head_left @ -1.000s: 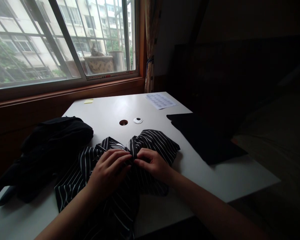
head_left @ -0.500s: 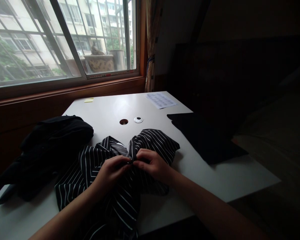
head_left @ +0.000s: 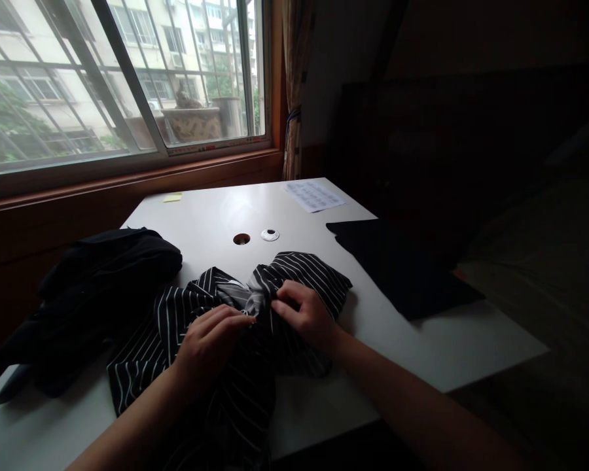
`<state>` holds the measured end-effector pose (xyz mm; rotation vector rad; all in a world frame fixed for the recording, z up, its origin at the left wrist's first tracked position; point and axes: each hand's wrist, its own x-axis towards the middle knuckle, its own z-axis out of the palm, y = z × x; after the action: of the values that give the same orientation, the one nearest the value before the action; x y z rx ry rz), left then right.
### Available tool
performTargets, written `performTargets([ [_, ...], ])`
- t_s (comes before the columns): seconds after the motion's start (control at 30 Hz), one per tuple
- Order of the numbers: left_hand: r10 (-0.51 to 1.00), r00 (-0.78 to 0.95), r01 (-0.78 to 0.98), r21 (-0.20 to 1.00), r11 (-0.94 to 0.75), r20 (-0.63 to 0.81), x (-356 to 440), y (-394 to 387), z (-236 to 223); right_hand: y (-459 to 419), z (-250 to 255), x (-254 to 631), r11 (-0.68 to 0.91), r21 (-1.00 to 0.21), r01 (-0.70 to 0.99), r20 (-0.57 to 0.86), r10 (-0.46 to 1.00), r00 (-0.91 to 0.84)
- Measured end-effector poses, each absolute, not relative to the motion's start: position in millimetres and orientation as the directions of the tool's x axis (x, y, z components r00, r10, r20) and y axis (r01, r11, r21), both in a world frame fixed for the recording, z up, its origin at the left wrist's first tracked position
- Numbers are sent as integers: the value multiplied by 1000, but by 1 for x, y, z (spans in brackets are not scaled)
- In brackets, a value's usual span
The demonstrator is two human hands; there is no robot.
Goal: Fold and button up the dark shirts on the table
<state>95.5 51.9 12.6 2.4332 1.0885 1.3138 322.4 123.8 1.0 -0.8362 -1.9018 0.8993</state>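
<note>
A black shirt with thin white stripes (head_left: 304,278) lies bunched on the white table (head_left: 211,216) in front of me. My left hand (head_left: 210,343) rests on its middle with fingers curled, pinching the fabric near the collar. My right hand (head_left: 305,314) sits just to the right, thumb and fingers pinched on the same stretch of cloth. The two hands almost touch. The shirt's lower part hangs over the table's near edge.
A heap of black clothing (head_left: 98,288) lies at the left. A flat dark cloth (head_left: 397,268) covers the right side. A round cable hole (head_left: 241,239), its white cap (head_left: 269,234), a printed sheet (head_left: 315,195) and a yellow note (head_left: 173,197) lie farther back by the window.
My right hand has shifted slightly up and away from me along the fabric. My left hand has stayed at the collar. The cloth between them has opened a little.
</note>
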Motion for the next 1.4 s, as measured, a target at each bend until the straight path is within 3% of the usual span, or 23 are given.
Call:
performTargets([
  [0.07,733,144,525,577,-626,664,86,51,15,129,4,330,400,-907,128,362,899,-245],
  [0.17,766,-244,407,780,-476,595,69,53,20,143,7,347,256,-959,-121,247,965,86],
  [0.3,667,-574,210,873,-441,475,49,58,35,169,10,375,376,-866,-330,141,816,561],
  [0.47,629,-713,12,903,-428,308,30,60,50,189,10,391,506,-811,-294,116,631,767],
  [0.63,864,-445,-33,960,-279,236,30,60,45,176,4,376,472,-875,-111,299,706,642],
  [0.7,953,-239,5,981,-192,188,35,60,41,166,4,367,490,-872,2,416,737,532],
  [0.77,985,82,56,986,-155,150,39,62,39,157,5,360,548,-830,103,538,738,408],
  [0.87,775,630,109,982,-152,50,44,69,38,147,8,354,631,-739,237,674,693,255],
  [0.93,612,790,141,981,-132,-31,47,72,38,142,10,353,675,-664,321,739,657,148],
  [1.07,592,800,175,981,-79,-95,53,69,44,131,14,347,794,-468,388,800,568,-196],
  [1.17,671,732,195,980,-40,-118,50,63,52,127,11,338,796,-415,442,678,594,-432],
  [1.3,864,491,289,956,-39,-114,39,71,53,132,3,335,671,-446,593,512,734,-446],
  [1.4,949,313,496,844,-205,47,38,93,46,139,0,342,543,-497,677,450,828,-334],
])
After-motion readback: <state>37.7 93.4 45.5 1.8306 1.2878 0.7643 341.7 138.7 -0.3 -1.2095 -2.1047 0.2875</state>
